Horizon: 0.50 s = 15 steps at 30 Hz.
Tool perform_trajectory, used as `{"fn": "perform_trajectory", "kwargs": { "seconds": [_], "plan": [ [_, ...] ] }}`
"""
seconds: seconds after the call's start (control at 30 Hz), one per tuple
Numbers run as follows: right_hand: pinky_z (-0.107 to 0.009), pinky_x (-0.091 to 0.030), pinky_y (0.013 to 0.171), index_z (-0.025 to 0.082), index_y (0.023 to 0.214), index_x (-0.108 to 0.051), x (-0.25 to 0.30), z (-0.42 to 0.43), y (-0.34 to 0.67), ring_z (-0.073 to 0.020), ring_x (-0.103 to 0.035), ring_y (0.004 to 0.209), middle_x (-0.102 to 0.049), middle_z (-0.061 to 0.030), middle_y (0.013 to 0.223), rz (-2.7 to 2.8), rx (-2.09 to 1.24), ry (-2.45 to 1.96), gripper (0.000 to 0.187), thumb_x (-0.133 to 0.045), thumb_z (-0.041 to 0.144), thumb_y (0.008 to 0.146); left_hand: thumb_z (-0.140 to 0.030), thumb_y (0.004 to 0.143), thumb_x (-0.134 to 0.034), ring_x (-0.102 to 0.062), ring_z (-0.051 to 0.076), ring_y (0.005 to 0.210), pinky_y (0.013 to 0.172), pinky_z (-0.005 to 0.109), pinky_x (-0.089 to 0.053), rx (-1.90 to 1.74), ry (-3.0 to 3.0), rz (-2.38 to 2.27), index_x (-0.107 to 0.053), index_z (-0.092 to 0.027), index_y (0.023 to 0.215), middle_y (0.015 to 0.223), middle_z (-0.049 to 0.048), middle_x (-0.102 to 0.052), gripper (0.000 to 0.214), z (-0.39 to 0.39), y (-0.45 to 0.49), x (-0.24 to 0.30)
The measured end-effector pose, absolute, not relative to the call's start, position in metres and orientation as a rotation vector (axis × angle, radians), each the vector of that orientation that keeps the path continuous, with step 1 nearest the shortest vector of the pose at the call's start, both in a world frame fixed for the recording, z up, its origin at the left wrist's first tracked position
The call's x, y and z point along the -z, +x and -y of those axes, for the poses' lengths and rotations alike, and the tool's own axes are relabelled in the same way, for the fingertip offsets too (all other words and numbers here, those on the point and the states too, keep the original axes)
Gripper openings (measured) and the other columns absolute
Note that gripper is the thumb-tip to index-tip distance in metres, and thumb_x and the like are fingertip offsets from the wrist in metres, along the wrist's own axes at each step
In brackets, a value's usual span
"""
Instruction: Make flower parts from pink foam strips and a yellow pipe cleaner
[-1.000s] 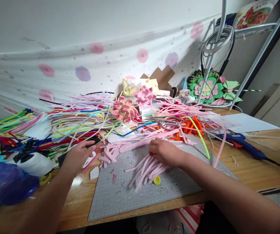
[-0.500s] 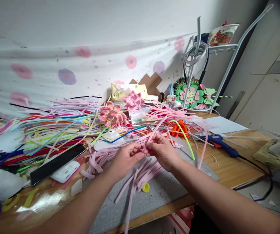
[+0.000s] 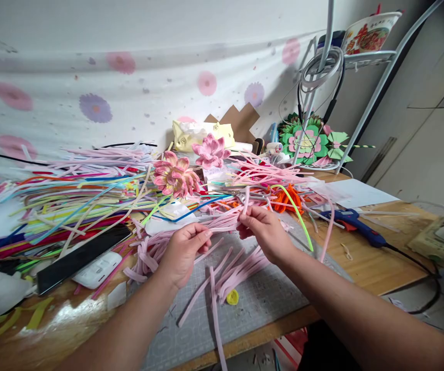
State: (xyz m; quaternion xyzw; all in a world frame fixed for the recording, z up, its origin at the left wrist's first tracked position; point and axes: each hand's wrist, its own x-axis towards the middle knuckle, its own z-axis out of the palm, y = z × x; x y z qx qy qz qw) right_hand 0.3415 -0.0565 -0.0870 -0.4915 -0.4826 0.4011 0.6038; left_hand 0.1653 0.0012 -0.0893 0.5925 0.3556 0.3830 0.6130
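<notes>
In the head view my right hand (image 3: 264,233) pinches a pale pink pipe cleaner (image 3: 246,198), one end of which stands up above the thumb. From there a pink length runs sideways to my left hand (image 3: 185,253), whose thumb and forefinger are closed on it. Below both hands, a loose bundle of pink pipe cleaners (image 3: 241,275) lies on the grey cutting mat (image 3: 175,337). Beside the bundle is a small yellow coil (image 3: 232,297). Two pink flowers, a darker one (image 3: 176,175) and a lighter one (image 3: 211,151), stand behind the hands.
Many coloured pipe cleaners (image 3: 86,206) are heaped at the left. A black phone (image 3: 83,259) and a white device (image 3: 97,269) lie near my left forearm. At the right is a blue glue gun (image 3: 355,224) with its cord. A white rack (image 3: 376,98) stands behind.
My hands have moved apart, the left one to the left, with a pink length now showing between them. The upright pink end looks shorter. The view has shifted slightly.
</notes>
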Motion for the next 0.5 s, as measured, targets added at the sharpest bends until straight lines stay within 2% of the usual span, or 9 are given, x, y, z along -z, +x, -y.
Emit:
{"fn": "perform_trajectory", "kwargs": {
  "seconds": [0.1,0.2,0.3,0.5],
  "plan": [
    [-0.022,-0.031,0.051,0.016,0.055,-0.05,0.085,0.061,0.342,-0.0098,-0.041,0.051,-0.048,0.0032,0.052,1.37,-0.895,-1.219,0.018,-0.059,0.02,0.07,-0.029,0.07,-0.064,-0.046,0.008,0.051,0.051,0.02,-0.037,-0.932,1.305,-0.802,-0.056,-0.016,0.067,0.056,-0.0045,-0.053,0.015,-0.004,0.162,0.086],
    [-0.023,-0.025,0.051,0.017,0.056,-0.049,0.084,0.067,0.337,-0.0094,-0.037,0.051,-0.046,0.0031,0.053,1.782,-0.702,-1.374,0.018,-0.054,0.014,0.073,-0.026,0.066,-0.068,-0.05,0.009,0.055,0.054,0.021,-0.04,-0.967,1.352,-0.794,-0.061,-0.016,0.068,0.059,-0.0024,-0.058,0.013,-0.002,0.161,0.083],
    [-0.023,-0.024,0.051,0.017,0.063,-0.049,0.085,0.071,0.331,-0.0101,-0.039,0.051,-0.052,0.0009,0.058,2.181,-0.367,-1.54,0.016,-0.046,0.016,0.078,-0.024,0.067,-0.068,-0.053,0.011,0.057,0.055,0.021,-0.041,-0.921,1.523,-0.822,-0.065,-0.016,0.07,0.06,-0.0012,-0.061,0.009,0.002,0.161,0.081],
    [-0.024,-0.026,0.052,0.018,0.07,-0.052,0.084,0.073,0.328,-0.0131,-0.051,0.057,-0.062,-0.0034,0.066,2.368,-0.096,-1.601,0.016,-0.042,0.021,0.082,-0.027,0.073,-0.061,-0.054,0.012,0.053,0.052,0.022,-0.042,-0.809,1.699,-0.9,-0.066,-0.016,0.062,0.059,0.0007,-0.065,0.016,0.002,0.16,0.079]
  ]
}}
